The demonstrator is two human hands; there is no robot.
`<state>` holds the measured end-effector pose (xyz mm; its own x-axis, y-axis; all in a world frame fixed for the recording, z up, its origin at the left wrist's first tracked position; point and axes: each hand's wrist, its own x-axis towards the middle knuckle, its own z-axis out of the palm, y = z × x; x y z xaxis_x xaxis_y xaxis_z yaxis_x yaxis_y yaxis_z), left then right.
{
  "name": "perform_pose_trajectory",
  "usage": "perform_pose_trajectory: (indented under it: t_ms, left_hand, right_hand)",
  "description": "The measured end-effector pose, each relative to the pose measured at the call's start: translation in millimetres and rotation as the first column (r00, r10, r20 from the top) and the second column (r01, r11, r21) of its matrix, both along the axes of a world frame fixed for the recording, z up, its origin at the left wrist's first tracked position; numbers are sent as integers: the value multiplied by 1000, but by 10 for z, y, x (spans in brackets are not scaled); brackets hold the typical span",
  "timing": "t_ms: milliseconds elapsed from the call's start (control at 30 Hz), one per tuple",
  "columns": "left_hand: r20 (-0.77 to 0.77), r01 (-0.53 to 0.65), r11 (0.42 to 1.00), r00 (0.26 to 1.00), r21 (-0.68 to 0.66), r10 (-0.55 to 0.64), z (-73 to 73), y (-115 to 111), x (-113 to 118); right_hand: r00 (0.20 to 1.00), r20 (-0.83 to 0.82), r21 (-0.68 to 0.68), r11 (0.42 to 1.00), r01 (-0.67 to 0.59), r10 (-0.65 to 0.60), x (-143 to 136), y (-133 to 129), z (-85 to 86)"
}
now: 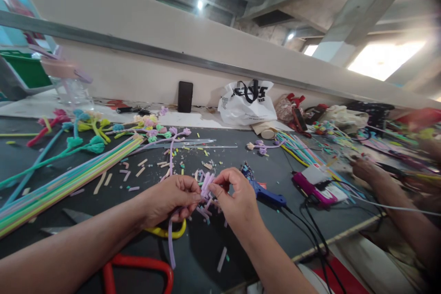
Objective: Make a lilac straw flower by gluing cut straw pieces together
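Note:
My left hand (181,195) is closed around a lilac fuzzy stem (171,245), whose lower end hangs below the fingers and whose upper part rises behind them. Facing it, my right hand (236,195) pinches at a small cluster of short lilac fuzzy pieces (207,183), right at the left fingertips. Which single piece the right fingers grip is hard to tell. More cut pieces lie on the dark table just beneath both hands. Under my left forearm are scissors with red handles (144,262) and a yellow handle (181,232), partly hidden.
A blue glue gun (270,196) and its cable lie right of my hands. Bundled coloured stems (86,174) and finished fuzzy flowers (86,144) fill the left. Behind stand a phone (185,96) and a white bag (246,105). A co-worker's arm (392,193) reaches in at right.

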<state>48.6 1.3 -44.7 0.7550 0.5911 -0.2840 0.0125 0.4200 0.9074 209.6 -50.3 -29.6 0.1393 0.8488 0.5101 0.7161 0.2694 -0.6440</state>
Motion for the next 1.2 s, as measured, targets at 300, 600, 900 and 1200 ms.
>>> perform_pose_trajectory:
  t_ms: [300,600,900,1200]
  left_hand:
    - [1,17,1000,1000,12,-17,-21,18,-16]
    - [137,12,998,991,-66,-2,-51,61,-40]
    - [130,15,999,991,-46,-9,-10,42,-27]
    - [83,-13,1000,997,9,12,-41,37,-14]
  right_hand:
    - [997,55,50,998,-48,46,13,4,-28]
    - [966,-250,12,998,-60,61,33,-82,-50]
    - [963,-269,-7,999,-34,30,-80,-38,-86]
    - [978,-206,-94,996,2,-21,-105,-2,-86]
